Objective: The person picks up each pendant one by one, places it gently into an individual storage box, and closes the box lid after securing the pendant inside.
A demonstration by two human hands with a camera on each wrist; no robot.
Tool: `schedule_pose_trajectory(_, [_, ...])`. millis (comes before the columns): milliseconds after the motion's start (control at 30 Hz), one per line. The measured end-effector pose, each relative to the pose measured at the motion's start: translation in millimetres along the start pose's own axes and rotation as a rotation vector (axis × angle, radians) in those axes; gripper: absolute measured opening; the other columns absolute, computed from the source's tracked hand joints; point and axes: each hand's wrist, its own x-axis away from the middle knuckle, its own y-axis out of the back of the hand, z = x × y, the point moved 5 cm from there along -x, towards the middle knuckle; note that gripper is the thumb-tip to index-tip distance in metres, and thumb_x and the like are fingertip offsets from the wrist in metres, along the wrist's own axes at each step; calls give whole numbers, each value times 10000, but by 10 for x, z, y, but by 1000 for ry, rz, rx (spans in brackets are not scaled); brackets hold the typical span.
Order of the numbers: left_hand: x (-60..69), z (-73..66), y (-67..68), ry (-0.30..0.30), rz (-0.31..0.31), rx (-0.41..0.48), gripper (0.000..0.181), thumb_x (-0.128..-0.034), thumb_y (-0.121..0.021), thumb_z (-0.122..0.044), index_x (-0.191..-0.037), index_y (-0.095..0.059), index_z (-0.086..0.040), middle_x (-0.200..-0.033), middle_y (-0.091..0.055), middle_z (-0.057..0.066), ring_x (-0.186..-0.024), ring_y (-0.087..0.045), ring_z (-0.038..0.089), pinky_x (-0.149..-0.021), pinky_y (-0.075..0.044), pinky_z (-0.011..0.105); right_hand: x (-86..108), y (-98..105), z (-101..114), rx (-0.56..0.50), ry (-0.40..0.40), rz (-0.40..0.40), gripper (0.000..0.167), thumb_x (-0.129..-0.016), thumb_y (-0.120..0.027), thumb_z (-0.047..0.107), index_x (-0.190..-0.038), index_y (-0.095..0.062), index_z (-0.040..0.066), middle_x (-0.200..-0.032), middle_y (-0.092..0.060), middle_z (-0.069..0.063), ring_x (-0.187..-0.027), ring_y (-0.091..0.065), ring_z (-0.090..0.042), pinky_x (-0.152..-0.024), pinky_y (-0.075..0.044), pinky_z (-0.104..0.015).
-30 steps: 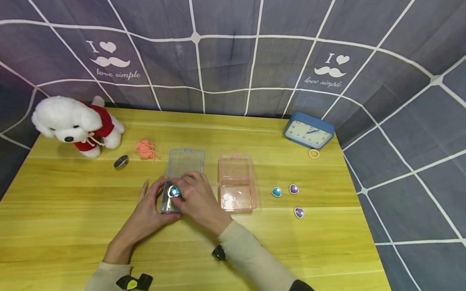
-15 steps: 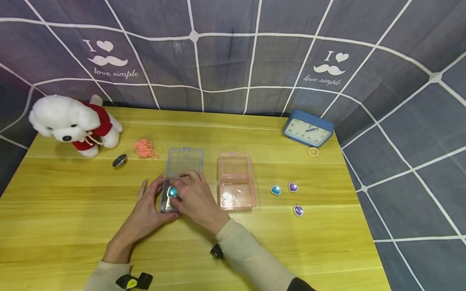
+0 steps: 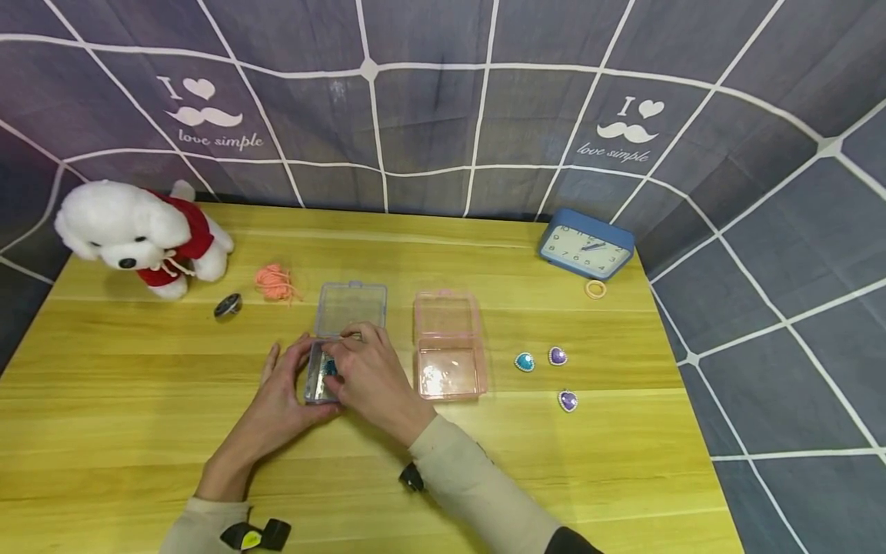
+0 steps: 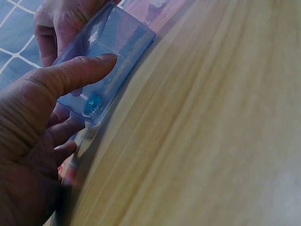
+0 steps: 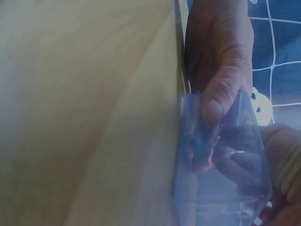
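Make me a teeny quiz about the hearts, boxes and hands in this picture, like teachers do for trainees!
1. How many white-edged purple heart-shaped jewels lie on the yellow wood-grain table?

2. True or false: the transparent pink plastic box stands open.

3. Which one reaches into the transparent bluish plastic box?
A) left hand
B) right hand

Key:
1. Two
2. True
3. B

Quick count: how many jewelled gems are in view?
4. Right of the pink box: a blue gem, a farther purple gem and a nearer purple gem. A second blue gem is inside the clear box, partly covered by the right hand; others may be hidden there.
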Motion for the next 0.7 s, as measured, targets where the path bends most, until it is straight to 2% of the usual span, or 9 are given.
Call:
schedule_pose_trajectory(200, [-3,-6,1,9,12,12,1028,-764,-968,-273,-1574,-380,-35,-1548,-503,287,-1558,-243,493,-1301,79,559,6,-2,-4,9,3,-9,462,-889,-853,428,-1255,-774,158,-1225,-777,31,-1296,-575,-170,-1155,-427,-338])
schedule_pose_trajectory(300, [-12,-13,2,1,14,7,1031,-765,-967,-273,-1573,-375,-30,-1532,-520,295,-1561,-243,486,-1300,76,560,14,32,-17,-33,5,-34,461,-890,-855,409,-1257,-769,144,-1218,-778,19,-1293,-577,-178,-1165,-423,-335])
schedule_pose_trajectory(467, [-14,-9,7,8,12,-12,1068,-749,-977,-312,-1573,-370,-9,-1529,-516,310,-1552,-266,484,-1305,82,545,73,197,-89,-137,22,-155,412,-890,-868,323,-1226,-770,106,-1169,-784,2,-1253,-610,-203,-1137,-463,-331])
schedule_pose_trajectory(567, [-17,6,2,26,18,-15,1105,-726,-989,-321,-1577,-361,1,-1539,-502,316,-1558,-250,478,-1307,96,529,146,324,-179,-180,27,-253,387,-869,-890,253,-1187,-771,68,-1126,-791,-34,-1185,-656,-230,-1077,-524,-338])
schedule_pose_trajectory(700, [-16,16,5,51,22,-3,1132,-700,-1003,-306,-1589,-361,-24,-1563,-467,326,-1571,-202,489,-1302,115,540,283,465,-335,-219,14,-347,375,-836,-915,179,-1144,-764,24,-1084,-791,-85,-1084,-699,-250,-987,-583,-323])
